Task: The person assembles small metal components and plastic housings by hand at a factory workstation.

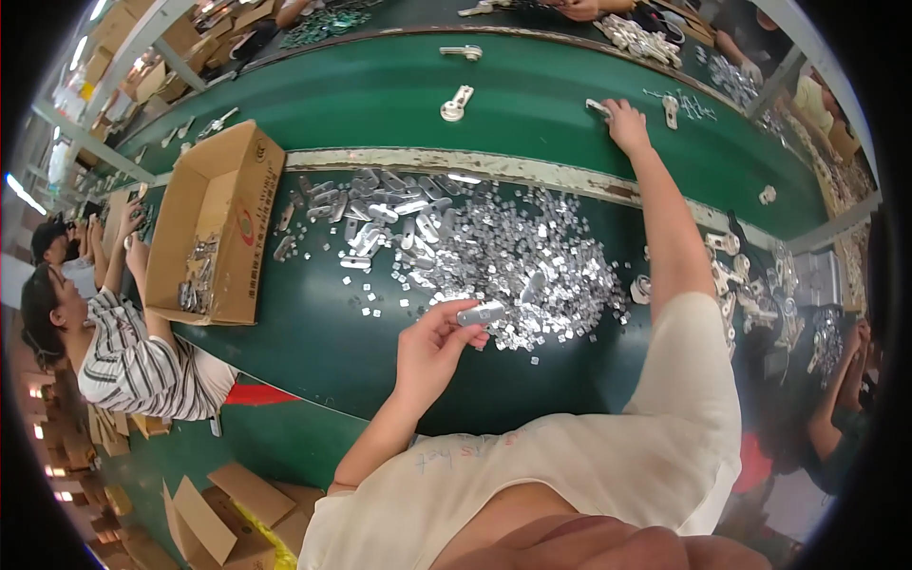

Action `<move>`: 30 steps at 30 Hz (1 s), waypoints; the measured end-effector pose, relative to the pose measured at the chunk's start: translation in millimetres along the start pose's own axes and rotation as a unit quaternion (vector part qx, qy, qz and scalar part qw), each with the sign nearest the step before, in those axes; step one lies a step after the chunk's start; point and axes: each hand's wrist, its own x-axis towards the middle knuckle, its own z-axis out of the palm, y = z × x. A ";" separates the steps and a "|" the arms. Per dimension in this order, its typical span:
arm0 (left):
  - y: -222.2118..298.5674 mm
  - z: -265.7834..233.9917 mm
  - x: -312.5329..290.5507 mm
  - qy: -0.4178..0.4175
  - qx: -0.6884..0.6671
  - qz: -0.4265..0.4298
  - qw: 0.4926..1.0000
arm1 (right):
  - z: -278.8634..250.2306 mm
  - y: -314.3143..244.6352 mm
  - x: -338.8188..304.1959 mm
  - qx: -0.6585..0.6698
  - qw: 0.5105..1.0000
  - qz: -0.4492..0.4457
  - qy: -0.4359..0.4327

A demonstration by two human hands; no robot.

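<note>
My left hand (427,350) pinches a grey oblong metal cover plate (482,313) with rounded ends, just above the near side of a heap of small shiny metal squares (532,256). Stretched far forward, my right hand (627,127) is over the green conveyor belt (361,104). Its fingers close on one end of a small whitish handle-shaped part (598,108); the other end sticks out to the left. More oblong metal covers (380,211) lie loose at the heap's left side.
A cardboard box (217,218) holding metal pieces stands at the left of the dark green table. Whitish handle parts (458,103) lie apart on the belt. More white parts (750,294) are piled right of my arm. A pale ledge (380,160) separates table and belt. Other people work around.
</note>
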 end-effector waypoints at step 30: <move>28.4 18.1 -6.9 -0.111 0.019 0.094 0.989 | -175.7 -177.1 -285.1 0.577 0.792 -0.113 -0.164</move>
